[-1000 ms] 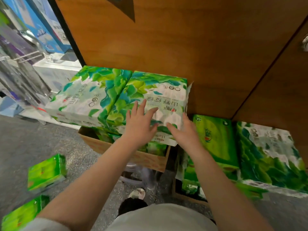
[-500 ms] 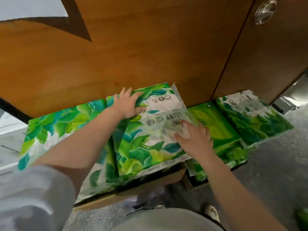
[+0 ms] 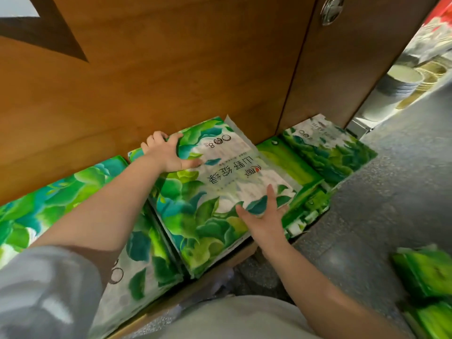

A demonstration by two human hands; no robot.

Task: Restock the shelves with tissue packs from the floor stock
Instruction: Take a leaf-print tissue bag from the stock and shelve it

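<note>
Both hands now sit on the same big leaf-printed tissue pack (image 3: 215, 192), but they have spread apart since a second ago, when they lay side by side at its near edge. The left hand (image 3: 168, 152) has travelled to the pack's far left corner, fingers curled over the edge next to the wooden cabinet panel (image 3: 171, 69), thumb lying on the top face. The right hand (image 3: 264, 216) is at the near right corner, fingers straight and splayed, flat against the wrapper rather than gripping it.

The pack lies between the hands on top of the floor stock, in a cardboard box (image 3: 220, 267), touching a second leaf-printed pack (image 3: 73, 206) to the left of the left hand. A plain green pack (image 3: 291, 165) lies just beyond the right hand.

With opposite corners covered, this reads as setting up a lift; the pack is not visibly raised yet. The wrapper looks slippery, so the flat right hand may slide.
</note>
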